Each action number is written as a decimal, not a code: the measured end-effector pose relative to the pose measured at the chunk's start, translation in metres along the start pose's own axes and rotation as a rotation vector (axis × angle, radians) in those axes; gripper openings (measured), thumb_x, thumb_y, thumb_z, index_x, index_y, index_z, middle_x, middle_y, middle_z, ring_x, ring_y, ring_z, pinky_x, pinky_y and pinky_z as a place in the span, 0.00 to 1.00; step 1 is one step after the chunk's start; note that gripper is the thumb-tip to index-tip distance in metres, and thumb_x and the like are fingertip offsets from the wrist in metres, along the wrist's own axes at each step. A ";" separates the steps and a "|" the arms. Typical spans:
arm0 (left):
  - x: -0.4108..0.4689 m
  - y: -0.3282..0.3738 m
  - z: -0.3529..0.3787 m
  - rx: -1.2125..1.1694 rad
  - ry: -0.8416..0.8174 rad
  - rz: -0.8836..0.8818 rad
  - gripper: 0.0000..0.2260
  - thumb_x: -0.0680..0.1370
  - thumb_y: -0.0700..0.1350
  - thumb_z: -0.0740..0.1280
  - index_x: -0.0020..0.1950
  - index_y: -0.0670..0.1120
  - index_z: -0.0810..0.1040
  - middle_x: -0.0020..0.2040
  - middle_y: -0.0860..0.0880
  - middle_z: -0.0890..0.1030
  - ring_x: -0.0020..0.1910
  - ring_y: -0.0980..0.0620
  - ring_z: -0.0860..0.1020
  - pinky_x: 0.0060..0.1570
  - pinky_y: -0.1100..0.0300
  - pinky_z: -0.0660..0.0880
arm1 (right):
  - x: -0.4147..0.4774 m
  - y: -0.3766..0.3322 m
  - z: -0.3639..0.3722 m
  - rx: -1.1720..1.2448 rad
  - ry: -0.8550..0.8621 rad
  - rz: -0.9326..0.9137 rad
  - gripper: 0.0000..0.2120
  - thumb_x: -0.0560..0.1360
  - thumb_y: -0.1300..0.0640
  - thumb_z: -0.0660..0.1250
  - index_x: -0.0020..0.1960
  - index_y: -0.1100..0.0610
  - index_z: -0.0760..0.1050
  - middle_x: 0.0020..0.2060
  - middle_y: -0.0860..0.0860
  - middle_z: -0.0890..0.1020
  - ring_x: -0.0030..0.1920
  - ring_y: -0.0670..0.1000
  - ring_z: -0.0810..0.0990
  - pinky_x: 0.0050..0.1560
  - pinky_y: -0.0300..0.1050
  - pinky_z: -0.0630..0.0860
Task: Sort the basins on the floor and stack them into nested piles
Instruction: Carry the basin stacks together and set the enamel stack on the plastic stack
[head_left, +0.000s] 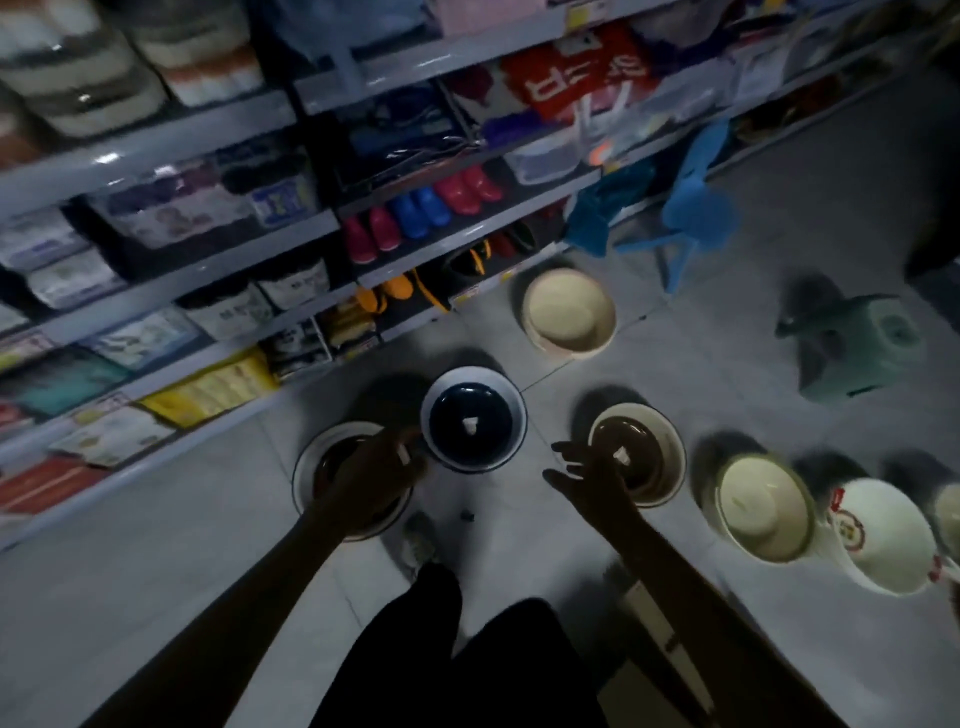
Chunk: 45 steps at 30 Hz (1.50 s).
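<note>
On the tiled floor (156, 571) of a dim shop aisle, basins are seen spread in a loose row near the shelves (208, 291), with sorting judged to be at an early stage. A navy basin (472, 418), white-rimmed and labelled at its centre, is apparently pinched at its near-left rim by the left hand (376, 470), which hangs over a brown basin (311, 467). The right hand (587, 470) is held open with fingers spread and nothing gripped, just beside a second brown basin (654, 457). Pairing the two brown basins is judged the likely next move, calling for a clean lift and a level drop. A cream basin (569, 314) lies farther off, and another cream one (763, 509) sits at the right beside a white basin (883, 535) printed in red.
</note>
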<state>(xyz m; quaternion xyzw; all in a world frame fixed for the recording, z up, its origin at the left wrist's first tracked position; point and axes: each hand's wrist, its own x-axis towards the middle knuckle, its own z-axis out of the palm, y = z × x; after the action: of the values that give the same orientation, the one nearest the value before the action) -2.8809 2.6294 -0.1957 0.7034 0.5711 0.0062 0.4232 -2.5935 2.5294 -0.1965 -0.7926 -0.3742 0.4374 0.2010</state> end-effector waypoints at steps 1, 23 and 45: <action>0.003 -0.002 -0.003 -0.015 0.003 -0.019 0.16 0.81 0.46 0.68 0.68 0.48 0.78 0.59 0.47 0.83 0.57 0.47 0.81 0.50 0.58 0.72 | 0.010 -0.008 0.003 -0.019 -0.024 -0.007 0.20 0.72 0.55 0.78 0.63 0.50 0.79 0.58 0.47 0.81 0.57 0.51 0.81 0.60 0.54 0.79; 0.102 -0.252 0.136 -0.221 -0.053 -0.700 0.21 0.75 0.54 0.68 0.69 0.54 0.75 0.62 0.48 0.82 0.63 0.46 0.79 0.60 0.51 0.76 | 0.260 0.043 0.250 -0.432 -0.678 0.063 0.21 0.75 0.54 0.73 0.67 0.56 0.76 0.60 0.54 0.80 0.53 0.52 0.80 0.49 0.43 0.72; 0.227 -0.591 0.353 -1.023 0.240 -1.259 0.24 0.80 0.46 0.68 0.74 0.45 0.66 0.65 0.42 0.76 0.58 0.42 0.77 0.53 0.46 0.79 | 0.419 0.259 0.546 -0.110 -0.388 0.600 0.39 0.77 0.59 0.72 0.81 0.52 0.56 0.73 0.53 0.69 0.68 0.56 0.71 0.62 0.54 0.75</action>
<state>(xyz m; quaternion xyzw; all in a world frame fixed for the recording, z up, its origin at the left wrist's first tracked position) -3.0999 2.5990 -0.8865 -0.0342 0.8270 0.1025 0.5517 -2.8051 2.6809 -0.8844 -0.7790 -0.1788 0.5985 -0.0538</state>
